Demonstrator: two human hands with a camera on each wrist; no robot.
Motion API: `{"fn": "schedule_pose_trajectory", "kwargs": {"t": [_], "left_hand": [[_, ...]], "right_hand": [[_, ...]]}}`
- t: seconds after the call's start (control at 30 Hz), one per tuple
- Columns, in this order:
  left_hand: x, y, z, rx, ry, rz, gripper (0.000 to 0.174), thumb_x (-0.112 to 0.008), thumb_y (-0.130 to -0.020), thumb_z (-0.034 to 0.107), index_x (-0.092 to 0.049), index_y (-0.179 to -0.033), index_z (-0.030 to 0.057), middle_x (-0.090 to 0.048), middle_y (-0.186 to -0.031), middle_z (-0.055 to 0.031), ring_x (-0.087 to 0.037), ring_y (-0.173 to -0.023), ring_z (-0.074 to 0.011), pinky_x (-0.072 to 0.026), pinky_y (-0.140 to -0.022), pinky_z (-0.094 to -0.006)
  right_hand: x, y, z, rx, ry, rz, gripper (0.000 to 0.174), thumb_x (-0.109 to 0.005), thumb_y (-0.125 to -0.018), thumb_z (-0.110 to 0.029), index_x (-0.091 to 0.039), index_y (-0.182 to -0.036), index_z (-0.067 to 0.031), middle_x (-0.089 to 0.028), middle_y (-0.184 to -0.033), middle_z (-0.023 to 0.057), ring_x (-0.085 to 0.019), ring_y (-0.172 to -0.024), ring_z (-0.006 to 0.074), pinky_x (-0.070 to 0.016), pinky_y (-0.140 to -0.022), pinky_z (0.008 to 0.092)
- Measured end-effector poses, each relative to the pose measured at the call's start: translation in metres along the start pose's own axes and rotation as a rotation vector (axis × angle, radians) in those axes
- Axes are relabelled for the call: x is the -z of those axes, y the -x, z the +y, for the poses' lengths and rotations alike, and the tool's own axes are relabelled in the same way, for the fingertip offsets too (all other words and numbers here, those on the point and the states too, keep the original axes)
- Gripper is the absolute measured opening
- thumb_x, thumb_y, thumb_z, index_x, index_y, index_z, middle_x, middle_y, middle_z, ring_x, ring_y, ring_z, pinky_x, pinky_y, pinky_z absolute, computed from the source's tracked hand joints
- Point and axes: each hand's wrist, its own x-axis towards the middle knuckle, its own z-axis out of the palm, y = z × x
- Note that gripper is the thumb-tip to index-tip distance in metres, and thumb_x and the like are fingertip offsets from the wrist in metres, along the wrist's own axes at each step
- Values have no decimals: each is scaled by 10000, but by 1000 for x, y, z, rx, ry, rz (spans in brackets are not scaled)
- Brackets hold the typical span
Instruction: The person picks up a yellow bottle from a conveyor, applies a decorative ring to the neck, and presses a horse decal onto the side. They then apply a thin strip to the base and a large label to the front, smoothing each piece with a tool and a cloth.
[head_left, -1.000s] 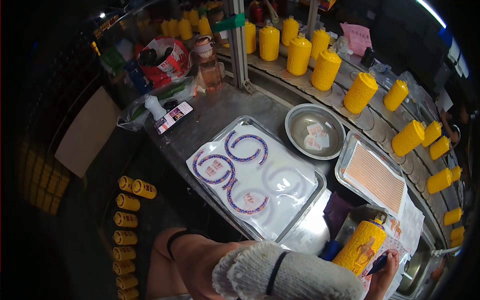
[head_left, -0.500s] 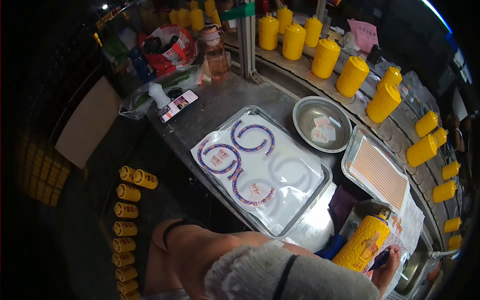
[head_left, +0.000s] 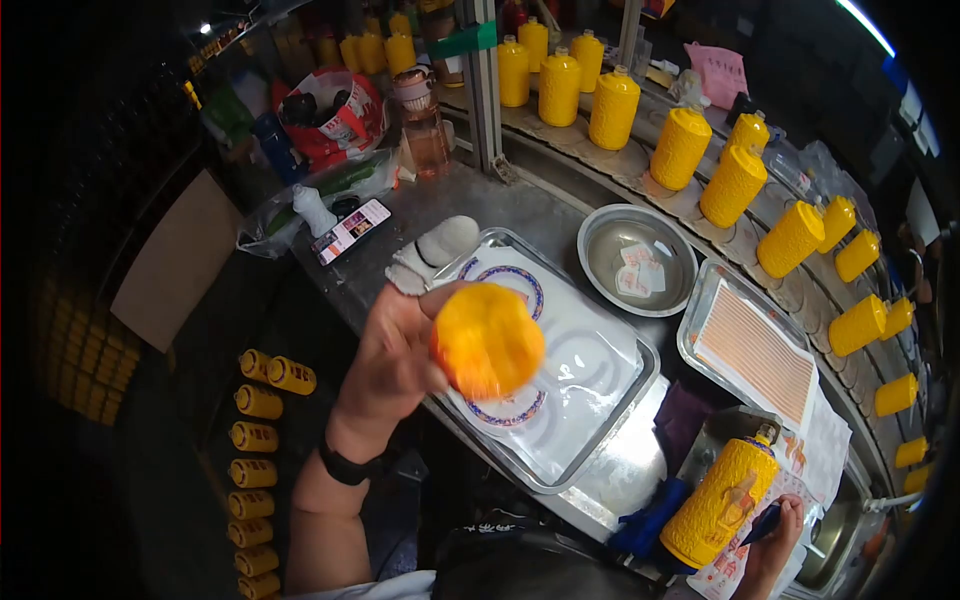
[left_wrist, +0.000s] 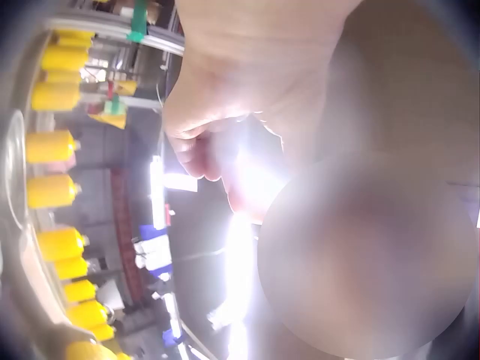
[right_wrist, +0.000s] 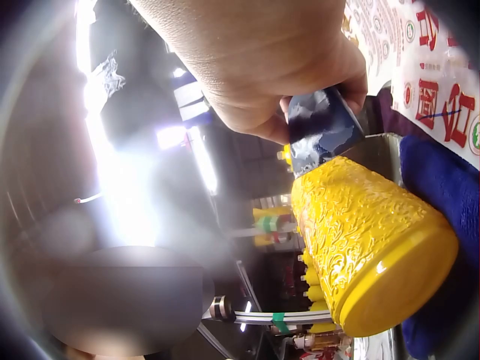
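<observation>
In the head view my left hand [head_left: 385,350] is raised over the left side of the tray, white knit glove fabric [head_left: 445,243] on its far part. It holds a round yellow-orange thing [head_left: 488,340], too blurred to tell its kind. In the left wrist view my left hand [left_wrist: 255,75] has curled fingers. My right hand [head_left: 780,540] is at the lower right, beside a tilted yellow embossed bottle [head_left: 722,495] with a horse picture. In the right wrist view its fingers pinch a wet, flat dark blue piece [right_wrist: 324,124], which overlaps the bottle [right_wrist: 367,240].
A metal tray [head_left: 560,480] holds film with blue-and-orange curved decals. Behind it stand a metal bowl [head_left: 590,240] of liquid with paper pieces and a tray of striped sheets [head_left: 755,345]. A phone [head_left: 350,230] lies left. Yellow bottles [head_left: 735,185] line the curved conveyor.
My left hand has swung up and away from the lower right to above the tray, bringing the yellow-orange thing into view. The right hand stays by its bottle; bottles on the conveyor have shifted.
</observation>
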Motion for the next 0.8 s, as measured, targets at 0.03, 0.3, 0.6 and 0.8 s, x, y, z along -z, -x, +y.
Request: {"fn": "schedule_pose_trajectory", "kwargs": {"t": [0.03,0.3,0.6,0.8], "left_hand": [[21,-5,-2,29,-72,-12,1072,-856,-722,208,-160,-1504,-24,-569,-1296,-206,-608,-1157,-255,-486,-1012,-374],[117,-40,-19,-13,-311,267,782,-702,-853,85,-216,-1452,-46,-544,-1275,-222,-577,-1164,-235,-433,-1058,-361],[277,-132,0,-41,-861,677,544,-794,-789,152,-440,-1129,-84,-686,-1024,-165,-675,-859,-152,-539,-703,-274],[350,-174,-9,-94,-1525,859,708,-839,-702,300,-436,-1095,-129,-698,-956,-246,-714,-854,-303,-552,-753,-343]], "right_hand": [[2,-1,1,-7,4,-15,84,-568,-949,-156,-557,-997,-88,-532,-751,-28,-501,-567,43,-437,-512,186],[0,8,-11,-97,-52,29,123,-610,-938,-129,-611,-1025,-42,-618,-891,25,-591,-769,109,-492,-667,248],[-1,11,-13,-113,-96,73,135,-622,-931,-74,-638,-1053,-17,-662,-962,62,-627,-854,159,-511,-759,287],[4,12,-10,-116,-129,114,131,-616,-922,-30,-639,-1050,-13,-671,-989,81,-642,-896,178,-529,-803,312]]}}
